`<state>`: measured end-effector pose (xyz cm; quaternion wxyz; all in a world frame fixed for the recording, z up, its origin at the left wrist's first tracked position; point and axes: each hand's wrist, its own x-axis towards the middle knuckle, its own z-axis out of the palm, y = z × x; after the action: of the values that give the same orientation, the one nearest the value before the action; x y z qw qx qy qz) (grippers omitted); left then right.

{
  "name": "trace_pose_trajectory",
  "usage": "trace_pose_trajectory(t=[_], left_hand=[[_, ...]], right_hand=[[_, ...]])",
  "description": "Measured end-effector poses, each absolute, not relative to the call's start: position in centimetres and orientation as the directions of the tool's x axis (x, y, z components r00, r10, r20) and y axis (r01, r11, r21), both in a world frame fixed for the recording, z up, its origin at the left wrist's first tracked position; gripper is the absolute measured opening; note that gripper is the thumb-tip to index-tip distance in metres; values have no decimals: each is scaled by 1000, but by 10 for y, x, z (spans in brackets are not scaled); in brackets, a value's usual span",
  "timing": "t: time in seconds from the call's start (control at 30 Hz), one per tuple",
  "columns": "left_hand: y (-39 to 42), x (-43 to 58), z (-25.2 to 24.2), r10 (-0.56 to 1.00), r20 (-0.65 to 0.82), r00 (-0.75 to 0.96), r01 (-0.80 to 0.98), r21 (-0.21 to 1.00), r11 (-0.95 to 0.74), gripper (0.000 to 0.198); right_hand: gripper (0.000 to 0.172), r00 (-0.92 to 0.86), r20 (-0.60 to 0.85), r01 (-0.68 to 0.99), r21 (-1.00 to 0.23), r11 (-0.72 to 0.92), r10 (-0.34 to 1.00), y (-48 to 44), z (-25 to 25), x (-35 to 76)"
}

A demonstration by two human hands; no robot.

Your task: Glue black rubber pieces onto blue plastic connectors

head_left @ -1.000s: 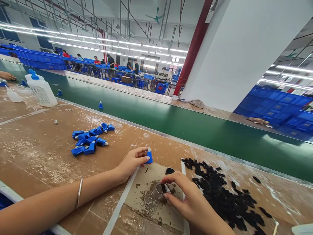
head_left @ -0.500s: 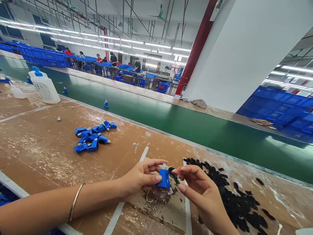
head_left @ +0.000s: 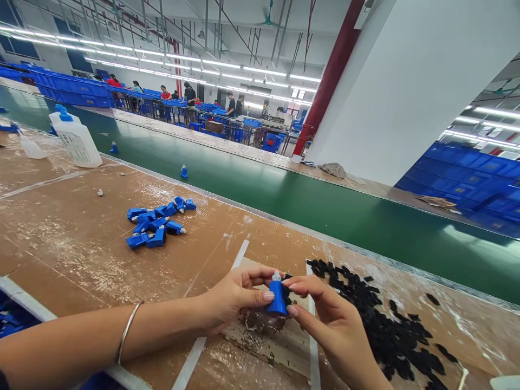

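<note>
Between thumb and fingers, my left hand (head_left: 244, 295) grips a small blue plastic part (head_left: 277, 297) with a clear whitish tip pointing up. My right hand (head_left: 325, 306) is closed on a small black plastic piece (head_left: 286, 292), pressed against the blue part's right side and mostly hidden by the fingers. Both hands are above a taped-down board (head_left: 260, 346) smeared with glue-like residue. Right of my right hand lies a heap of black pieces (head_left: 390, 330). Several more blue parts (head_left: 156, 225) lie in a loose group to the left.
Beyond the brown worktop (head_left: 81, 233) runs a green conveyor belt (head_left: 260, 181) carrying a few blue parts. A white bottle with a blue cap (head_left: 77, 142) stands at the left. A blue-filled bin (head_left: 16, 314) sits at the lower left edge. People work at far tables.
My right hand has brought the black piece leftward against the blue part. The blue part has turned slightly in my left hand. The camera view has shifted a little.
</note>
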<state>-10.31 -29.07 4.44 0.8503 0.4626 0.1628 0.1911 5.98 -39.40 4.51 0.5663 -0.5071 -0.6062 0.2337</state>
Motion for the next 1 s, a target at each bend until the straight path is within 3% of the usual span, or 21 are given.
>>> trace_pose_trajectory(t=[0.17, 0.37, 0.7, 0.8, 0.9, 0.97, 1.0], left_hand=[[-290, -101, 42, 486, -152, 861, -178, 805, 567, 41], [-288, -104, 50, 516, -189, 836, -195, 775, 601, 31], [-275, -103, 55, 442, -169, 881, -153, 782, 604, 36], [-266, -101, 61, 481, -200, 853, -158, 780, 605, 33], [-245, -104, 61, 623, -222, 750, -50, 920, 389, 32], [-226, -110, 57, 755, -93, 649, 164, 986, -19, 28], [-216, -115, 54, 803, 17, 596, 317, 914, -254, 24]], right_hand=[[24, 26, 592, 609, -648, 457, 806, -394, 43, 58], [51, -87, 695, 808, -369, 458, 714, -401, 35, 44], [37, -102, 634, 838, -361, 409, 767, -389, 48, 53], [29, 56, 511, 903, -392, 175, 858, -392, 55, 84], [22, 239, 280, 913, -389, -118, 930, -398, 57, 118], [18, 256, 177, 919, -351, -182, 950, -402, 53, 135], [18, 256, 139, 922, -331, -199, 957, -404, 50, 140]])
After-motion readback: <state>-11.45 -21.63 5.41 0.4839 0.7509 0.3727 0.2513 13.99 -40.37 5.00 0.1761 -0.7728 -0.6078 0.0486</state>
